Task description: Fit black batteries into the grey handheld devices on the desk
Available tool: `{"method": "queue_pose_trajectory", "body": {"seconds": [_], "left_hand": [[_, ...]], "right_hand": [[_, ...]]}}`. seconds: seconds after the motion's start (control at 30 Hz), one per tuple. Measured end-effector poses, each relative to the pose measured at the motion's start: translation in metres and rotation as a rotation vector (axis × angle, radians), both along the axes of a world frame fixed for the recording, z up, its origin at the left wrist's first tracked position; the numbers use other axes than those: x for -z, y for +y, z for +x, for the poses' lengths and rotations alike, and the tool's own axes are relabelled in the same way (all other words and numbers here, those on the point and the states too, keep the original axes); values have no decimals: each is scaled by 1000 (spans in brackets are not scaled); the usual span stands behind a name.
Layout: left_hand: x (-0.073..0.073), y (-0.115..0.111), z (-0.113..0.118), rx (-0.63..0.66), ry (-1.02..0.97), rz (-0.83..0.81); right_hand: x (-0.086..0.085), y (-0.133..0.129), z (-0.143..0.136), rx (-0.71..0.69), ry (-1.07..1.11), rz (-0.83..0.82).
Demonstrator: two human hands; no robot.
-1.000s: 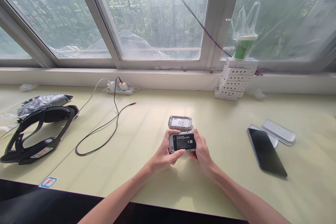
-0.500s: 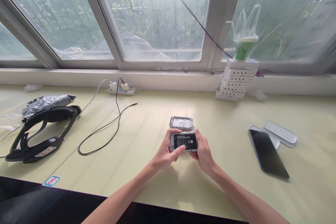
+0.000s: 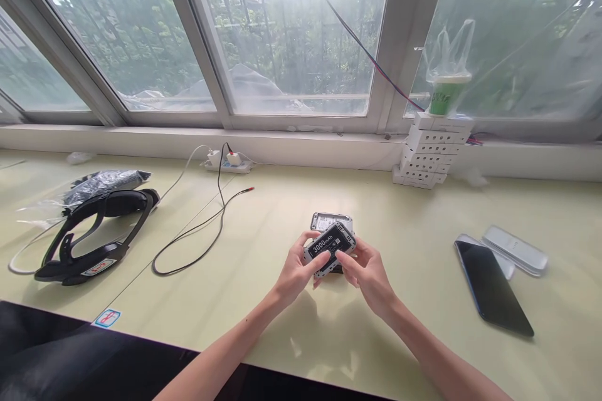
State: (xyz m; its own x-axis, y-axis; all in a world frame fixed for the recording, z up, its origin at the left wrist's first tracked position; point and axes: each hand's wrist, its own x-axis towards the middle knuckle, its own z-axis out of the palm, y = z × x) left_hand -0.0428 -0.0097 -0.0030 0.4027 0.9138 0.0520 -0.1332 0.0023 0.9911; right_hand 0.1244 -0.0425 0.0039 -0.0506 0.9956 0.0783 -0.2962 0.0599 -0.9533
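Between my hands is a small grey-white device (image 3: 348, 235), its back open, held tilted with its right end raised. A black battery (image 3: 327, 243) marked 3000mAh sits in it. My left hand (image 3: 298, 266) grips the device's left end, thumb on the battery's face. At the lower right, my right hand (image 3: 369, 269) has its thumb on the battery and its other fingers behind, partly hidden. A second open housing (image 3: 333, 218) with a white label inside lies just beyond, partly covered by the held device. Something dark shows underneath; I cannot make out what it is.
A black phone (image 3: 493, 288) rests partly over a clear case, beside another pale flat case (image 3: 516, 250). To the left lie a black headset (image 3: 96, 232) and a looped black cable (image 3: 188, 237) near a power strip (image 3: 230, 166). White boxes (image 3: 430, 150) carry a green cup (image 3: 444, 95).
The held device has turned counterclockwise from level to a slant, and my right thumb has come onto the battery. The whole view has shifted slightly.
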Motion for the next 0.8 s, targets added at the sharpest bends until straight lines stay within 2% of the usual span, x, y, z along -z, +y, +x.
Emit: {"method": "queue_pose_trajectory", "body": {"seconds": [0.23,0.4,0.5,0.63,0.8], "left_hand": [[-3,-5,5,127,132,-60],[-3,-7,8,115,112,-103],[-1,-6,10,65,92,-114],[4,-5,11,-5,42,-119],[7,-3,11,8,78,-133]], "right_hand": [[5,3,-2,68,-78,-33],[15,3,-4,33,-160,-2],[19,2,-6,25,-211,-3],[19,1,-9,28,-256,-15],[17,1,-12,16,-237,-49]]}}
